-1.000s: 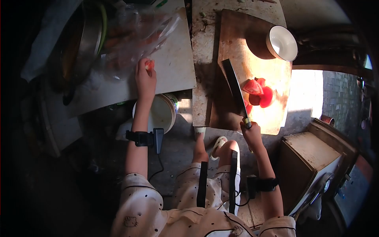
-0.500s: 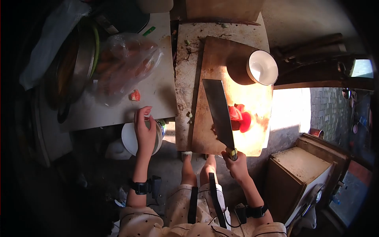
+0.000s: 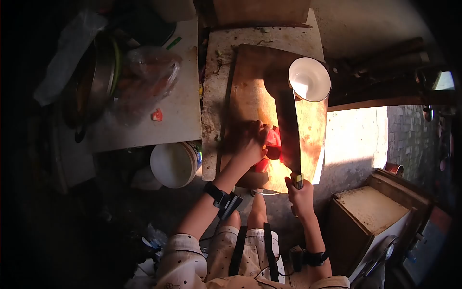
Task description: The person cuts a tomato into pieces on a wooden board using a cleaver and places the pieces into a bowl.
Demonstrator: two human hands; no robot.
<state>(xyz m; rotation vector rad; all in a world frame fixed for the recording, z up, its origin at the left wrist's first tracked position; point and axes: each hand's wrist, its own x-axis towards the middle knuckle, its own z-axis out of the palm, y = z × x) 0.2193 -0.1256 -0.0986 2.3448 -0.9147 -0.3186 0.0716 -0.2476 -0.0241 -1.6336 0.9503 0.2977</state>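
My right hand (image 3: 301, 196) is wrapped round the handle of a cleaver (image 3: 288, 127), whose broad dark blade points away from me over the cutting board (image 3: 245, 96). Just left of the blade, my left hand (image 3: 251, 147) has its fingers curled against cut red tomato (image 3: 273, 138), which they partly cover. Another tomato piece (image 3: 262, 166) lies below that hand on the sunlit wood. At the board's far right stands a white bowl (image 3: 310, 79), and the blade's tip reaches close to its rim.
On the left table (image 3: 178, 115) lie a small tomato scrap (image 3: 156, 114) and a clear plastic bag (image 3: 144, 79) with orange-brown contents. A white bucket (image 3: 173, 165) stands below that table's edge. To my right is a wooden cabinet (image 3: 370, 204).
My left hand has moved right, from beside the left table onto the tomato on the board. The cleaver has shifted right and turned edge-down, its blade now looking narrower.
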